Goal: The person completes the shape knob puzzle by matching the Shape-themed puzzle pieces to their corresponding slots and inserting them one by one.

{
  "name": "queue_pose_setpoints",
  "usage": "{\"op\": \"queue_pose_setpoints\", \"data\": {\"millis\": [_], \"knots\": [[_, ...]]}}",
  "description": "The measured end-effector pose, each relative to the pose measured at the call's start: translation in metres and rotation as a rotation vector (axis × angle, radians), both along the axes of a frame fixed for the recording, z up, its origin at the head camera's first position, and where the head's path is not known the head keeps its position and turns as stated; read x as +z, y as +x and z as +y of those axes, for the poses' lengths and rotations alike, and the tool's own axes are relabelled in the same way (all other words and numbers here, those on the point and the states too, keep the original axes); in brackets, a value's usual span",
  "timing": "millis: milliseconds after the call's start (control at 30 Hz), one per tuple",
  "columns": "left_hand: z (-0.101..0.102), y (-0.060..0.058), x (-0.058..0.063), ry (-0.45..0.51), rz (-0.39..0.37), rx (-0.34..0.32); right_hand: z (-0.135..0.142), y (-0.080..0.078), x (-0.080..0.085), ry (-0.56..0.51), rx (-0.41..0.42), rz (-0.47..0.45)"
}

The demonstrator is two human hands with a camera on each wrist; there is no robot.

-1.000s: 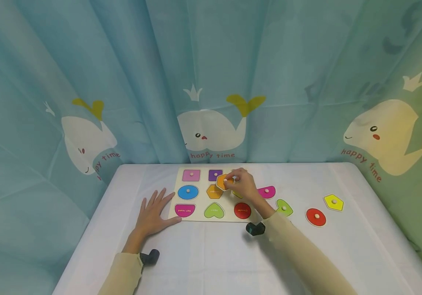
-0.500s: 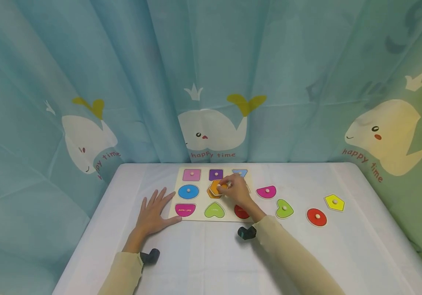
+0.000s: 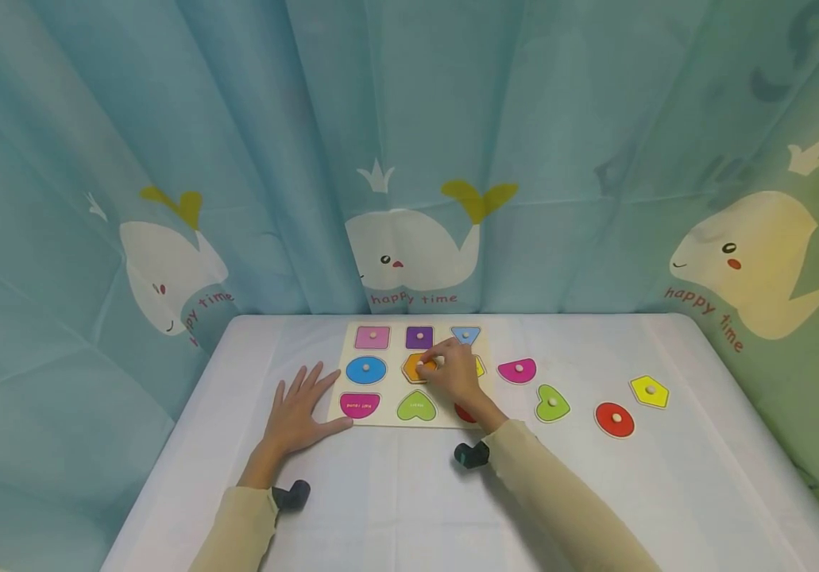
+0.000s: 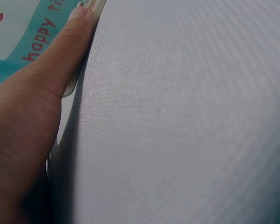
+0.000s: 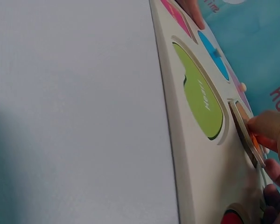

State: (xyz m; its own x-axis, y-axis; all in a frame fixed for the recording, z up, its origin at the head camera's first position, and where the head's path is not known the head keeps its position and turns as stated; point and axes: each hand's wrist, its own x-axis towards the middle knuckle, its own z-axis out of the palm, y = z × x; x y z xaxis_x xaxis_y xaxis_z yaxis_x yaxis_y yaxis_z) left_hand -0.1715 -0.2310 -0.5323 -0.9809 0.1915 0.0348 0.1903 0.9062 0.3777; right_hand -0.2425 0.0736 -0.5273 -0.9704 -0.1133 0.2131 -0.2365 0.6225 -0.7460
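My right hand [image 3: 457, 375] pinches the small knob of an orange hexagon puzzle piece [image 3: 411, 367] at the middle of the white puzzle board [image 3: 392, 391]. In the right wrist view the hexagon piece [image 5: 245, 128] sits over its recess, its near edge standing slightly proud of the board. My left hand [image 3: 295, 417] rests with fingers spread at the board's left edge, thumb and fingertips touching it. Knobbed pieces fill other recesses: a pink rectangle [image 3: 372, 338], purple square [image 3: 419, 338], blue oval [image 3: 366, 370] and light blue triangle [image 3: 465, 334]. My right hand partly hides a yellow piece [image 3: 480, 366].
The half-round [image 3: 360, 406], heart [image 3: 416, 407] and red circular [image 3: 465, 414] recesses show their printed bottoms. Right of the board lie a magenta half-round [image 3: 517, 371], green heart [image 3: 552, 404], red disc [image 3: 614, 419] and yellow pentagon [image 3: 649, 392]. A whale-print curtain [image 3: 559, 119] stands behind.
My right hand has moved left and down with the orange hexagon, from above the board's upper middle onto the hexagon recess. My left hand has stayed in place.
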Motion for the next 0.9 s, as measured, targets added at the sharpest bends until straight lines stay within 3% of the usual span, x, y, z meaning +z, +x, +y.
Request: {"op": "queue_pose_setpoints", "data": {"millis": [233, 900], "knots": [[0.0001, 0.0001, -0.0002, 0.005, 0.001, -0.001, -0.0043, 0.0026, -0.0010, 0.073, -0.029, -0.020], [0.0009, 0.0004, 0.0040, -0.011, 0.006, -0.004, -0.0097, 0.0060, -0.0006, 0.070, -0.091, -0.050]]}}
